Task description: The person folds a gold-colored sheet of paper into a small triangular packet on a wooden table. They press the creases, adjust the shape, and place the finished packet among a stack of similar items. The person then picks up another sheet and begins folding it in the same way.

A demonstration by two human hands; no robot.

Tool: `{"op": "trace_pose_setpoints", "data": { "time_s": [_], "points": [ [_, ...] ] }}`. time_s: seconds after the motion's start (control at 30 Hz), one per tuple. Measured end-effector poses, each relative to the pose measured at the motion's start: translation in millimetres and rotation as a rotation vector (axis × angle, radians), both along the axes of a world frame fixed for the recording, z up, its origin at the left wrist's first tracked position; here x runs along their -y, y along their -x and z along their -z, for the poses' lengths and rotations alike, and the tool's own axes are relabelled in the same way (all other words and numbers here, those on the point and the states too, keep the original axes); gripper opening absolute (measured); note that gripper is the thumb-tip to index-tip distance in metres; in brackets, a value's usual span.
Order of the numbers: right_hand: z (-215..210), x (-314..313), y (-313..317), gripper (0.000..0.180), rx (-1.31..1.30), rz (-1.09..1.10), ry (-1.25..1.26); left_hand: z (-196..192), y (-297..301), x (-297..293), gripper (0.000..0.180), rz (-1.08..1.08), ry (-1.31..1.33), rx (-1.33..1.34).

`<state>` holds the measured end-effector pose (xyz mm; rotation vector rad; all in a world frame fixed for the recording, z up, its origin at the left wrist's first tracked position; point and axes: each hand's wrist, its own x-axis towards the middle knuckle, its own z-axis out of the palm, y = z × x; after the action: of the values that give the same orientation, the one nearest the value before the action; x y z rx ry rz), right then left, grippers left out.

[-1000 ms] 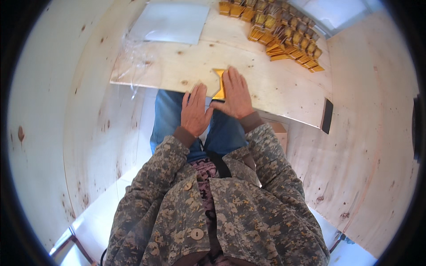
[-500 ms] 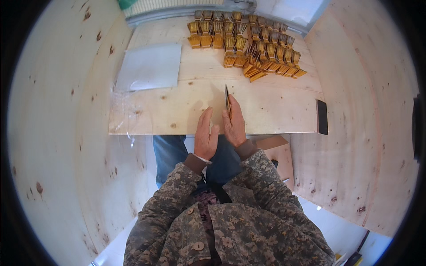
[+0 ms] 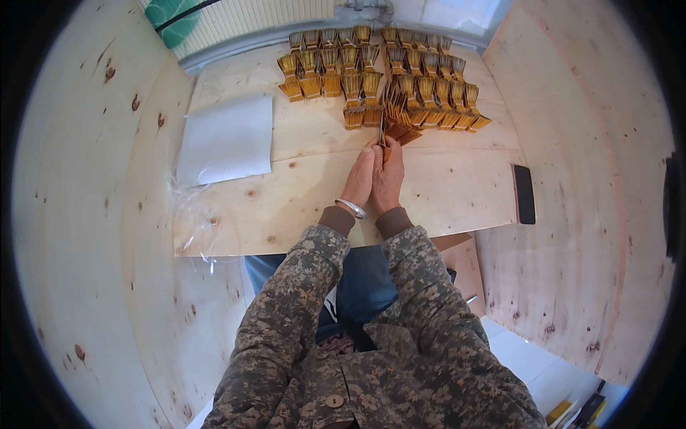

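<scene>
My left hand and my right hand are together over the middle of the table, palms facing. Between their closed fingertips is a thin, upright bundle of orange and dark strips, its far end pointing away from me. Just beyond my fingers lies a loose, fanned heap of the same strips. Rows of fan-shaped orange-brown bundles, pinched at the middle by pale bands, cover the far part of the table. My fingers partly hide the held bundle.
On the left of the wooden table lies a white sheet, with crumpled clear plastic nearer me. A black flat object sits at the right edge. Wooden panels rise on both sides. A cardboard box stands below the table edge.
Both hands have moved forward, away from me, to the loose heap. My left hand, earlier apart with fingers stretched, has closed against the right hand and the strip bundle.
</scene>
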<state>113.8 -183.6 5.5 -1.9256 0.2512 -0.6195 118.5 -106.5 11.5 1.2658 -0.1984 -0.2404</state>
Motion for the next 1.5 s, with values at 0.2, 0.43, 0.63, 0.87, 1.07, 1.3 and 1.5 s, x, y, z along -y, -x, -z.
{"op": "trace_pose_setpoints", "data": {
  "time_s": [0.2,0.43,0.63,0.87,1.07,1.3,1.5],
  "points": [
    [1.0,1.7,3.0,0.042,-0.006,-0.02,-0.162,4.6,-18.9,4.4,0.07,0.095,-0.161,0.051],
    [1.9,2.9,3.6,0.039,0.038,-0.046,-0.107,3.9,-33.8,9.2,0.07,0.129,-0.207,0.131],
    [6.4,0.6,2.7,0.022,0.039,0.085,-0.074,1.4,-45.5,8.4,0.072,0.102,-0.247,0.159],
    [8.2,8.0,-2.8,0.013,0.058,0.192,0.006,2.3,-48.1,-0.8,0.071,0.091,-0.325,0.221],
    [5.0,0.5,-8.2,0.011,0.171,0.247,0.121,-8.1,-45.0,-0.6,0.068,0.016,-0.339,0.313],
    [10.0,1.8,-9.5,0.009,0.182,0.286,0.086,-30.5,-53.2,-12.6,0.038,-0.168,-0.543,0.424],
    [9.3,2.0,-11.1,0.009,0.198,0.299,0.096,-53.4,-88.5,-2.4,0.044,-0.357,-0.957,0.921]
  ]
}}
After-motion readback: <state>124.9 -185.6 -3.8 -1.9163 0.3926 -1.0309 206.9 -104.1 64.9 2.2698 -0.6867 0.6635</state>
